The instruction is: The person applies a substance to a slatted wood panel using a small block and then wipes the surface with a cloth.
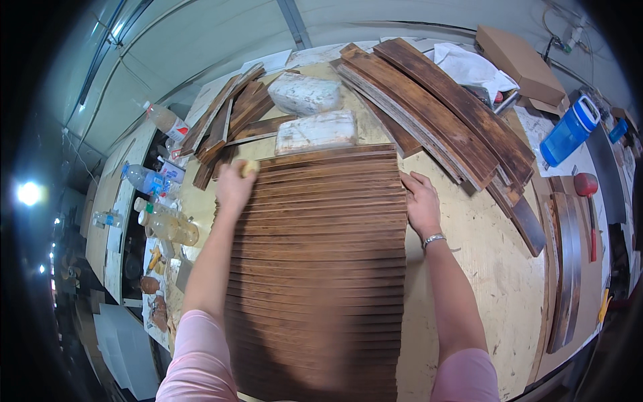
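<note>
Far left, off the worktop's left edge: clear plastic bottles (159, 224) on a lower side shelf. Left hand (234, 187) at the far-left corner of the panel of dark wooden slats (315, 268), fingers curled around a small yellowish pad (250, 167) pressed onto the top slat; nothing else held. Panel at the worktop's middle, slats running left to right, stack extending from the hands back to the near edge between both forearms. Just beyond the far edge of the panel: two pale whitish blocks (315, 130), one behind the other, close enough to crowd any stroke past the top slat. Loose short boards (224, 120) toward the far-left corner. Right hand (422, 204) open and flat, palm down, at the panel's right edge, gripping nothing, a metal bracelet at the wrist. Curved dark staves (435, 100) fanned across the far-right part of the worktop, ends near the right hand. Blue jug (569, 130) and red-headed mallet (588, 194) toward the right edge, well apart from both hands.
</note>
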Demonstrator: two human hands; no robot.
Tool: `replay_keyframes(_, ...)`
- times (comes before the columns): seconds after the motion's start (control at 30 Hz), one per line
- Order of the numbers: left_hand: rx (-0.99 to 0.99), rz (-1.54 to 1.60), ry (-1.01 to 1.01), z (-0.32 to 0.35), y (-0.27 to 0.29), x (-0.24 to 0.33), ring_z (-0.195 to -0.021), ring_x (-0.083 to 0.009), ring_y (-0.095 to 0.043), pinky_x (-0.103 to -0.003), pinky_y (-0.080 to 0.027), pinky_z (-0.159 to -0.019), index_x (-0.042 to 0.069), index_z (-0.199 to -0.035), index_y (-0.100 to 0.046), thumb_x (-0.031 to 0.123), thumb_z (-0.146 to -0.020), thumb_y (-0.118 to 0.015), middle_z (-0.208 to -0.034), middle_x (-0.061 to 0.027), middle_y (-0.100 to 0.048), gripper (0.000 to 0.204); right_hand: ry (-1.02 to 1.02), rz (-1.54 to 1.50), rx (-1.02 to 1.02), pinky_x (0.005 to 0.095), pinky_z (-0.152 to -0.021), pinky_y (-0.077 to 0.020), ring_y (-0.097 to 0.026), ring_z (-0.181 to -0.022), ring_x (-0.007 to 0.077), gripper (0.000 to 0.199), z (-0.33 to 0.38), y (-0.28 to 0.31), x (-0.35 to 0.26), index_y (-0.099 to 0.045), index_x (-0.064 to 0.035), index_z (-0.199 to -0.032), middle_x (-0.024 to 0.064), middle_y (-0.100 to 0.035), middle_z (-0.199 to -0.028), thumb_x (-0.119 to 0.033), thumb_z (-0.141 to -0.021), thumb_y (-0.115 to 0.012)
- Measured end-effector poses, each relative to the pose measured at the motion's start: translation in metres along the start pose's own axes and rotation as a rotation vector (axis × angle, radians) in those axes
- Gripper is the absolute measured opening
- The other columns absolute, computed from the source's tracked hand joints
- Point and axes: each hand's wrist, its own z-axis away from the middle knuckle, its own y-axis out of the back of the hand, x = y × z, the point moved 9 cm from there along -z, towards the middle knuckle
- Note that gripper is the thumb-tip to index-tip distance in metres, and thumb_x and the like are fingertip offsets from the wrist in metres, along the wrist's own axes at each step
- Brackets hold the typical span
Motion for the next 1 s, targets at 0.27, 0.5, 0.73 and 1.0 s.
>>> replay_keyframes(0.27, 0.073, 0.214, -0.077, 0.015, 0.008, 0.08, -0.1, -0.0304, -0.068, -0.042, -0.055, -0.086, 0.013, -0.116, -0.074, 0.032, -0.085, -0.077, -0.108, -0.0108, -0.066, 0.037, 0.023, 0.011, 0.026, 0.0409, -0.11, -0.0433, -0.057, -0.127, 0.0325, 0.049, -0.001, 0.003, 0.014, -0.071, -0.0166, -0.131, 0.0147, -0.063, -0.137, -0.006, -0.088, -0.052)
replay_keyframes(0.5, -0.064, 0.221, -0.217, 0.019, -0.011, 0.133, -0.101, -0.0297, -0.068, -0.043, -0.056, -0.086, 0.021, -0.118, -0.074, 0.036, -0.086, -0.073, -0.108, -0.0088, -0.066, 0.035, 0.059, -0.036, 0.018, 0.0402, -0.109, -0.0461, -0.058, -0.128, 0.0326, 0.046, -0.003, 0.002, 0.013, -0.069, -0.0152, -0.131, 0.0163, -0.062, -0.136, -0.002, -0.09, -0.053)
replay_keyframes(0.73, 0.135, 0.131, 0.215, -0.015, 0.013, -0.064, -0.1, -0.0342, -0.068, -0.045, -0.055, -0.085, 0.017, -0.114, -0.074, 0.032, -0.085, -0.075, -0.107, -0.0135, -0.065, 0.032, 0.022, -0.129, 0.026, 0.0377, -0.103, -0.0476, -0.06, -0.117, 0.0309, 0.051, -0.016, -0.011, 0.029, -0.069, -0.0179, -0.135, 0.0153, -0.063, -0.122, -0.005, -0.086, -0.061)
replay_keyframes(1.0, 0.066, 0.626, 0.015, -0.009, -0.014, 0.048, -0.09, -0.0279, -0.068, -0.039, -0.054, -0.082, 0.013, -0.11, -0.076, 0.029, -0.083, -0.078, -0.1, -0.0114, -0.066, 0.032, -0.071, -0.089, -0.019, 0.0368, -0.1, -0.0404, -0.054, -0.1, 0.0276, 0.059, -0.044, -0.027, 0.032, -0.067, -0.0315, -0.138, 0.0086, -0.058, -0.1, -0.01, -0.084, -0.065)
